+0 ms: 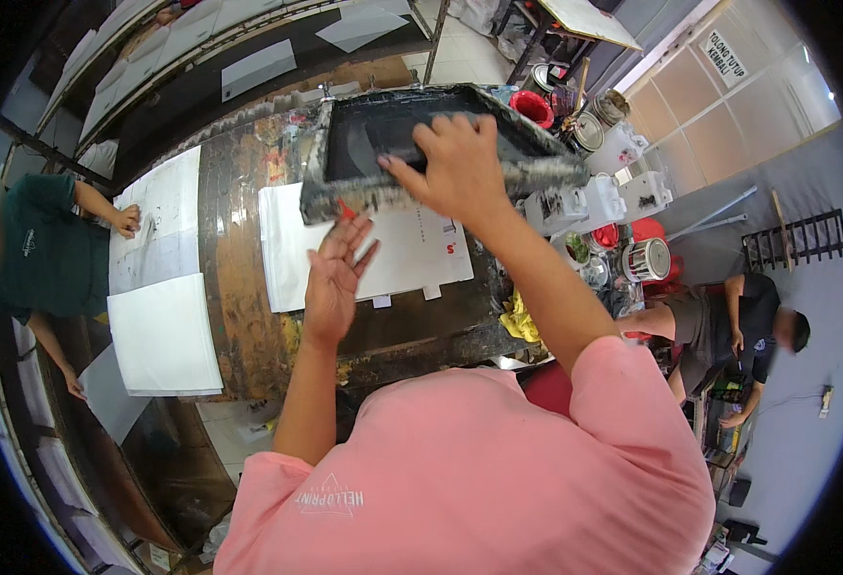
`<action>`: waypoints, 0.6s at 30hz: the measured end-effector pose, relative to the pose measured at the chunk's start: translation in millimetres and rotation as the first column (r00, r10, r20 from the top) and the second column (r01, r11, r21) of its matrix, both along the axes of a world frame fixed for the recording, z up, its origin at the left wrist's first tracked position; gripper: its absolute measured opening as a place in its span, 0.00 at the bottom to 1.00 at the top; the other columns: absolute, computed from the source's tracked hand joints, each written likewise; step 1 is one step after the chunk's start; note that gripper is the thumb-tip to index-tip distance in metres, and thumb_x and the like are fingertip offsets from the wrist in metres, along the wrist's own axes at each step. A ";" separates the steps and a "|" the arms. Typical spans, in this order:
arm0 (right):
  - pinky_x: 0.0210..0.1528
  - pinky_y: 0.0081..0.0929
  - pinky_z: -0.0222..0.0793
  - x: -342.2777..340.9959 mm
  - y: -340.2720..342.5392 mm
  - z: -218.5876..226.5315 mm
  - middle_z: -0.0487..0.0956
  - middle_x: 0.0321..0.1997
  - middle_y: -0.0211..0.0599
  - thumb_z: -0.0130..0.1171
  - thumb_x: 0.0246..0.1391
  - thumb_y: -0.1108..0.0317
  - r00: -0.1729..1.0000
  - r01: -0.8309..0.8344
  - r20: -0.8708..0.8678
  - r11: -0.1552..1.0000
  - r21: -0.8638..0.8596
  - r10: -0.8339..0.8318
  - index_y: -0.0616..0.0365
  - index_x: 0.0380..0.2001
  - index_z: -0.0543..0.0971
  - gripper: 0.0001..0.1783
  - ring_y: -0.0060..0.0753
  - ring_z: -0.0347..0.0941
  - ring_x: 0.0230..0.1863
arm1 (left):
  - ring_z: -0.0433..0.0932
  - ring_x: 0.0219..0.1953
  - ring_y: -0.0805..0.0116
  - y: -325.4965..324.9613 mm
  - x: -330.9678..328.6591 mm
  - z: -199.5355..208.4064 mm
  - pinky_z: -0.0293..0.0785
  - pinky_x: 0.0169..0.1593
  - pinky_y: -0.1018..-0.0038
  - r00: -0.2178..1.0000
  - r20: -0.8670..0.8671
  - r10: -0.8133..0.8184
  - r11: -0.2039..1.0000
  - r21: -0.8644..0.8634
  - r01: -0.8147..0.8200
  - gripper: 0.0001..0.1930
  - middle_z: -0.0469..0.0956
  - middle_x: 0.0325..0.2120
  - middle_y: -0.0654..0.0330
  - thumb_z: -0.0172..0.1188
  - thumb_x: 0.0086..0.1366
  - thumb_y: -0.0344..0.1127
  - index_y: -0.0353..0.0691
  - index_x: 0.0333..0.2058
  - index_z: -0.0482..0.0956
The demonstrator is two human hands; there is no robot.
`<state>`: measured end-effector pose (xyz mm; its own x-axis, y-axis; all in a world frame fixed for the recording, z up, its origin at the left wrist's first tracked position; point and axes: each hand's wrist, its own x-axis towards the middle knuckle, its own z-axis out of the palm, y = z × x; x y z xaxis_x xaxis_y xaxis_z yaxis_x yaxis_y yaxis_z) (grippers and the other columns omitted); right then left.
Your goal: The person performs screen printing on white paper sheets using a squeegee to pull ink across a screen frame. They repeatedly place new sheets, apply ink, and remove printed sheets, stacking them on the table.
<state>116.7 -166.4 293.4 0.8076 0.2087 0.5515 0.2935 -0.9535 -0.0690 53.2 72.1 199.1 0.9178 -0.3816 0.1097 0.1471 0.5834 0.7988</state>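
A screen-printing frame (pixel 345 195) with an ink-stained wooden rim and dark mesh lies at the far middle of the table. Over its mesh my right hand (pixel 460 163) has its fingers curled round a dark, ink-covered squeegee (pixel 390 136), mostly hidden by the hand. My left hand (pixel 337 278) is open, palm up and fingers stretched, just below the frame's near left corner. Its fingertips are by a small red piece (pixel 346 209) on that rim; whether they touch cannot be told. White printed sheets (pixel 404 261) lie beneath and in front of the frame.
A co-worker in dark green (pixel 53 244) handles sheets at the left, beside a white stack (pixel 165 335). Paint tubs and a red bucket (pixel 532 108) crowd the right, near a yellow cloth (pixel 518 317). Another person (pixel 755 326) sits far right. Drying racks (pixel 153 72) stand behind.
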 end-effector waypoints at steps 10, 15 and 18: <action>0.49 0.44 0.61 59.8 -4.3 47.4 0.84 0.31 0.40 0.59 0.61 0.29 0.997 0.006 0.076 1.000 0.015 -0.007 0.58 0.30 0.89 0.37 0.42 0.78 0.38 | 0.28 0.82 0.33 69.2 -69.7 -178.4 0.17 0.74 0.26 0.981 0.172 -0.092 -0.511 0.837 -0.194 0.56 0.36 0.79 0.30 0.41 0.71 0.81 0.42 0.81 0.46; 0.48 0.45 0.62 80.3 -6.2 58.4 0.85 0.30 0.39 0.59 0.61 0.29 0.995 -0.016 0.097 0.999 0.034 0.013 0.55 0.32 0.90 0.36 0.41 0.81 0.38 | 0.30 0.83 0.40 63.4 -73.3 -182.5 0.25 0.75 0.26 0.987 0.153 -0.053 -0.497 0.853 -0.159 0.59 0.38 0.81 0.38 0.47 0.67 0.82 0.41 0.81 0.46; 0.48 0.45 0.63 83.2 -6.6 57.9 0.86 0.30 0.38 0.59 0.61 0.30 0.996 -0.008 0.092 0.999 0.042 0.004 0.54 0.34 0.90 0.35 0.39 0.82 0.39 | 0.34 0.84 0.43 57.6 -66.7 -167.0 0.30 0.76 0.27 0.995 0.102 0.002 -0.432 0.897 -0.092 0.62 0.42 0.82 0.44 0.51 0.65 0.82 0.37 0.80 0.48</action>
<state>199.9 -173.0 351.3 0.7516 0.1882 0.6322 0.3065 -0.9483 -0.0820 -13.5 129.7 32.1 0.9530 0.0675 -0.2954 0.1295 -0.9721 0.1958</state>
